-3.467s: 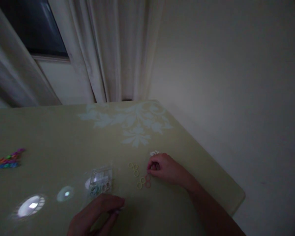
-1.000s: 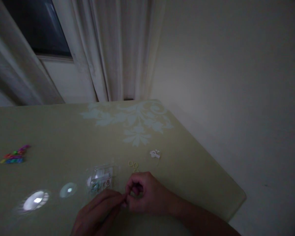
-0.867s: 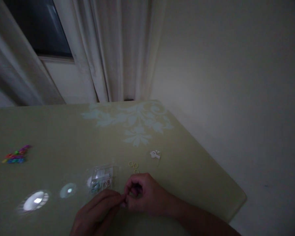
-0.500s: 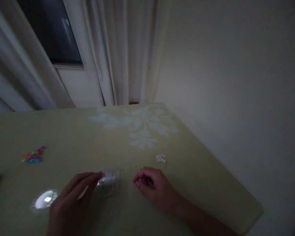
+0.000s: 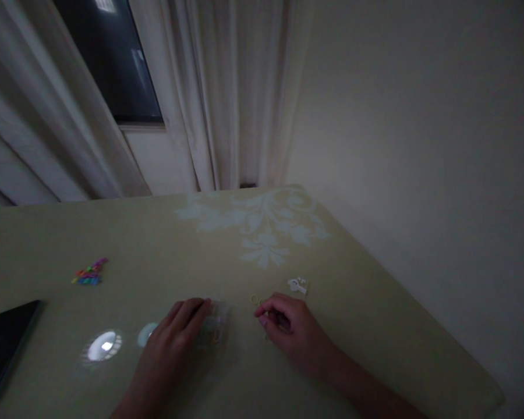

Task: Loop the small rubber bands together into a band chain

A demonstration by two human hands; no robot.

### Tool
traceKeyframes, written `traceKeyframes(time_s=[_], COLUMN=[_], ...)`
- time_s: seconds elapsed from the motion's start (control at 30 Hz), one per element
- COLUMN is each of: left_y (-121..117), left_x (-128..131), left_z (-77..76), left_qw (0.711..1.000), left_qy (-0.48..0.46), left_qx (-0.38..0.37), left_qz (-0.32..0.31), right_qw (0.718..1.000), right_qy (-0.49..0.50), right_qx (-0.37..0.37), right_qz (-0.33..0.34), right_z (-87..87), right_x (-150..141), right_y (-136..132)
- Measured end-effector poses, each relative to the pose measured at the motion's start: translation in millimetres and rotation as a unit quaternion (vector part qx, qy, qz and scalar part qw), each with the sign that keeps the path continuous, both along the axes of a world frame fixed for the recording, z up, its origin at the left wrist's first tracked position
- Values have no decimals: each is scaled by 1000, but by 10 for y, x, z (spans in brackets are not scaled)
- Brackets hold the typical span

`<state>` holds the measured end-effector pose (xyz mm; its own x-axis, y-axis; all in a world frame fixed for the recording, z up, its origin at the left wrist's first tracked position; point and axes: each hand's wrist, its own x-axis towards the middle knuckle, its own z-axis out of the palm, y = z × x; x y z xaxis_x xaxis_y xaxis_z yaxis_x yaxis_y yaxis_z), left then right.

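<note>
My left hand [image 5: 177, 331] reaches over the left side of a small clear plastic case [image 5: 218, 326], its fingertips closed on the upper edge. Pale bits show dimly inside the case. To the right, my right hand [image 5: 294, 326] has thumb and index finger pinched together just above the table. Whatever lies in that pinch is too small to make out. Just beyond its fingertips is a small yellow ring [image 5: 255, 299]. Several little white pieces [image 5: 297, 285], one shaped like a key, lie behind the right hand.
Brightly coloured small pieces [image 5: 89, 272] form a pile at the left. A dark flat tablet-like device [image 5: 9, 349] lies at the near left. Two round pale patches, one a bright shine [image 5: 105, 346], show beside my left hand. Curtains [image 5: 218, 93] and a wall [image 5: 410, 145] border the table.
The view has swung left, bringing more of the dark device in. My left hand now lies flatter and further over the case, and a pale disc shows beside it. My right hand stays pinched.
</note>
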<state>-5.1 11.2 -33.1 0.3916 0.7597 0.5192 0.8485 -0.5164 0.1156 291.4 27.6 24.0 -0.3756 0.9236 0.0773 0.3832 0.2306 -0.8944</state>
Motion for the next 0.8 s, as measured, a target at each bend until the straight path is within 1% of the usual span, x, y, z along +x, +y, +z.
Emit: traceKeyframes(time_s=[0.03,0.1,0.17,0.23,0.33,0.47,0.57,0.67,0.73,0.77,0.8], left_y=[-3,-18,-44,-80,-140,-214,-272,-324,-354,-372,-393], left_x=[-2,-20,-53,-94,-159,-201,-129,33,156,213,267], left_z=[14,38,42,25,-4,3,21,23,22,24,31], left_qw=[1000,999,999,999,999,999,999,998,997,995,994], left_qy=[9,28,32,31,41,40,35,-4,-30,-41,-52], left_qx=[-2,-15,-12,-3,-12,-8,11,47,48,44,35], left_qz=[-3,-20,-10,13,29,33,6,-38,-60,-75,-88], right_qw=[1000,994,982,970,962,960,952,933,919,917,923], right_qy=[-28,-108,-182,-230,-261,-268,-298,-352,-387,-392,-379], right_qx=[12,22,4,-12,-13,-7,-17,-11,2,9,16], right_qz=[0,25,56,74,81,81,73,71,70,69,68], right_z=[26,83,125,135,114,97,87,76,88,99,113], right_x=[52,157,235,264,241,238,270,278,262,247,227], right_y=[39,114,166,185,174,159,159,152,139,129,114])
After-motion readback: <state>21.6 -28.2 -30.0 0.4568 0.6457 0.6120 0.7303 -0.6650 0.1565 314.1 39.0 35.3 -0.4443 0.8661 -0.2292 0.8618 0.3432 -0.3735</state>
